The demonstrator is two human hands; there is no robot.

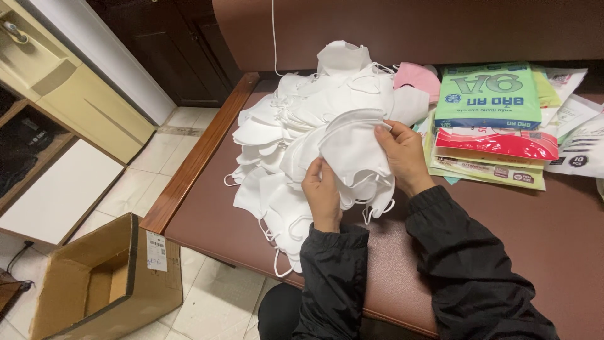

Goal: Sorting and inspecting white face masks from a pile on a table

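A big heap of white face masks [296, 119] with ear loops lies on a brown padded bench [553, 226]. On top of the heap I hold one white folded mask [352, 148] between both hands. My left hand [322, 194] pinches its lower edge. My right hand [402, 154] grips its upper right edge by the rim. Both arms wear black jacket sleeves.
A pink mask [415, 77] lies behind the heap. To the right is a stack of flat packets, green [489, 94] on top, red [497, 143] beneath, white ones [579, 148] beyond. An open cardboard box [107, 277] stands on the tiled floor at left, near a pale cabinet [82, 101].
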